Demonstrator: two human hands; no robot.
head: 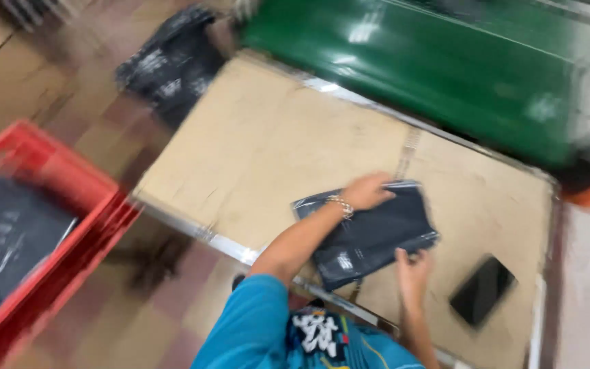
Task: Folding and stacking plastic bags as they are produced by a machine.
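A dark folded garment in a clear plastic bag [370,236] lies on a cardboard-covered table [261,143]. My left hand [367,191], with a bracelet at the wrist, rests flat on the bag's far edge. My right hand [412,270] touches the bag's near right edge, its fingers on the plastic. The view is blurred by motion, so I cannot tell how firmly either hand grips.
A black phone [483,290] lies on the table right of the bag. A red crate [49,232] with dark bagged items stands on the floor at left. A green conveyor belt [431,61] runs behind the table. Black bags [172,61] lie at the far left.
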